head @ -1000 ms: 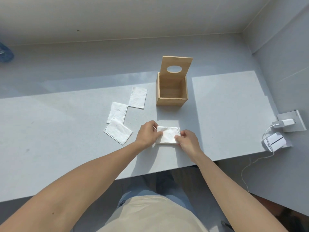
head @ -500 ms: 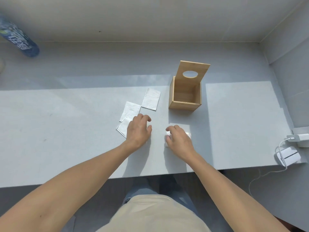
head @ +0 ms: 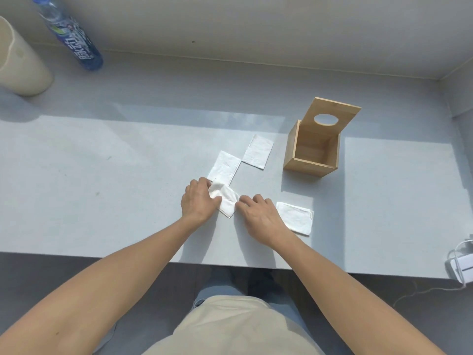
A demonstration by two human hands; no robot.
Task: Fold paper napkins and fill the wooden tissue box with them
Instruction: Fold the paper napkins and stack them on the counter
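Note:
The wooden tissue box [head: 311, 166] stands open on the grey table, its lid with an oval hole tipped up behind it; its inside looks empty. A folded napkin [head: 297, 217] lies flat just right of my right hand [head: 258, 217]. My left hand [head: 199, 199] pinches one edge of another white napkin [head: 227, 199], partly lifted, and my right hand's fingertips touch its opposite edge. Two more napkins lie flat beyond it: one [head: 225, 169] partly under the held one, one [head: 258, 152] nearer the box.
A blue-labelled plastic bottle [head: 74, 39] and a cream cylinder [head: 20, 65] stand at the far left. A white charger with cable [head: 460, 265] sits at the right edge. The table's near edge [head: 230, 263] runs just before my lap.
I let go of the folded napkin, which now lies right of my right hand. Both hands moved left onto another napkin, and my left hand has lifted its edge. The view shifted left.

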